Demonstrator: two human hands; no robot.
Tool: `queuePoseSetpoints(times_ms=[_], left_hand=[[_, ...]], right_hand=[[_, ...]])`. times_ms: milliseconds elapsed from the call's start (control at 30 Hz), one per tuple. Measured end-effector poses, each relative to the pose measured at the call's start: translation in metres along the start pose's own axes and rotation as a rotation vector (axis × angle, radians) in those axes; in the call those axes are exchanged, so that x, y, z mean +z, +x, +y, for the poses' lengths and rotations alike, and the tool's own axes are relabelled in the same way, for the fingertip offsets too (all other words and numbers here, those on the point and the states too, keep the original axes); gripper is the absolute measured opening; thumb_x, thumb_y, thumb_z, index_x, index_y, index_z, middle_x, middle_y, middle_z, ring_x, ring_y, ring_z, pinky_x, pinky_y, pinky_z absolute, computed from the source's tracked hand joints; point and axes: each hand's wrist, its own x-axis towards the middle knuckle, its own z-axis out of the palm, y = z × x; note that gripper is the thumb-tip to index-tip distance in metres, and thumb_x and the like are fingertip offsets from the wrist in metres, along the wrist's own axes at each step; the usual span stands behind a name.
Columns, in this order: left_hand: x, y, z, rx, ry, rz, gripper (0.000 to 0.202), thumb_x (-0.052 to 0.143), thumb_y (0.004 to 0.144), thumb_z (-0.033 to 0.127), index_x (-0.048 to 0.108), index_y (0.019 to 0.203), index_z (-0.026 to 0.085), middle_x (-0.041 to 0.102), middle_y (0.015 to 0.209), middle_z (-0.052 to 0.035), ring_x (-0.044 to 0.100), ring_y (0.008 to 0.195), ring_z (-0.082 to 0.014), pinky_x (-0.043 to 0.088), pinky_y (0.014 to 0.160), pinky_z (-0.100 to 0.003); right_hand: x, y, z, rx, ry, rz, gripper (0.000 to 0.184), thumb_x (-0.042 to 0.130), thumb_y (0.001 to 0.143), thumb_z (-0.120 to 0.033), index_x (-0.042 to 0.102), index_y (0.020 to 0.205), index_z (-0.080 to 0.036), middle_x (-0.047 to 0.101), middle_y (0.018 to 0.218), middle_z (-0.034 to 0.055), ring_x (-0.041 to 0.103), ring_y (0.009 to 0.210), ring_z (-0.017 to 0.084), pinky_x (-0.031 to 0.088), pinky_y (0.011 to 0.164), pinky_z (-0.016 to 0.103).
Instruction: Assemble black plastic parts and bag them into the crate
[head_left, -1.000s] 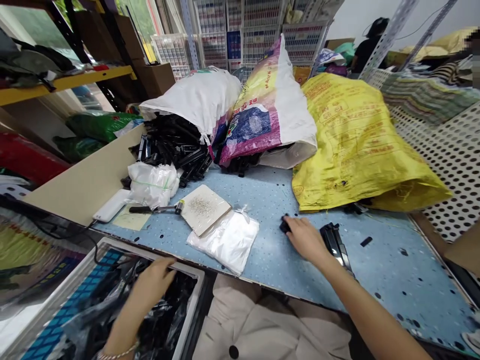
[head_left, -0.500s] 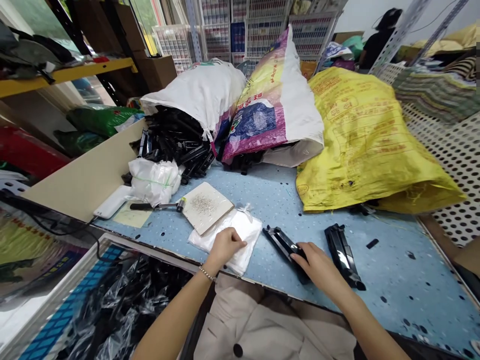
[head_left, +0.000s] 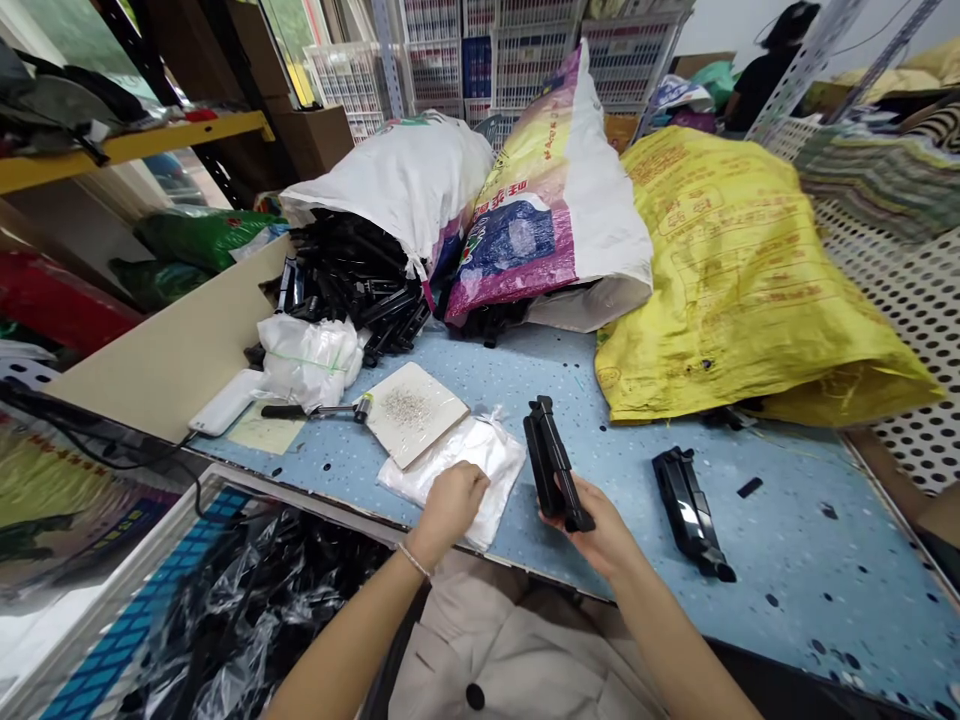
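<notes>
My right hand [head_left: 596,530] grips a long black plastic part [head_left: 551,460] by its near end and holds it tilted up over the blue table [head_left: 787,560]. My left hand [head_left: 450,500] has its fingers curled, pinching the top of a stack of clear plastic bags [head_left: 469,465] near the table's front edge. A second black part [head_left: 686,510] lies flat on the table to the right of my right hand.
A tile with small screws [head_left: 409,408] and a small hammer [head_left: 315,411] lie left of the bags. White, pink and yellow sacks [head_left: 742,270] and a heap of black parts [head_left: 349,285] fill the back. A bin lined with plastic [head_left: 247,610] sits lower left. A person [head_left: 772,60] stands far back.
My left hand came out of the bin and landed on the plastic bags. My right hand picked a black part off the table and raised it.
</notes>
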Motion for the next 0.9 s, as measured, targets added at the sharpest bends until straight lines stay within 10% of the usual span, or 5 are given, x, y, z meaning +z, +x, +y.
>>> queuePoseSetpoints(times_ms=[300,900], left_hand=[[-0.016,0.012,-0.006,-0.119,-0.281,-0.091,0.027,0.060,0.072,0.037,0.051,0.056,0.018,0.047,0.054,0.0048,0.043,0.054,-0.0109,0.032,0.052,-0.023],[-0.002,0.012,-0.014,-0.190,-0.371,0.033,0.028,0.070,0.060,0.016,0.049,0.079,0.020,0.053,0.058,0.0087,0.051,0.053,-0.0103,0.037,0.054,-0.021]], right_hand=[[0.020,0.008,0.000,0.032,0.342,-0.090,0.016,0.078,0.070,-0.030,0.069,0.076,-0.017,0.070,0.075,0.0016,0.063,0.069,0.016,0.052,0.089,0.045],[0.035,0.024,-0.004,0.006,0.408,-0.133,0.016,0.078,0.070,-0.028,0.068,0.076,-0.017,0.070,0.075,0.0003,0.062,0.065,0.014,0.048,0.095,0.054]])
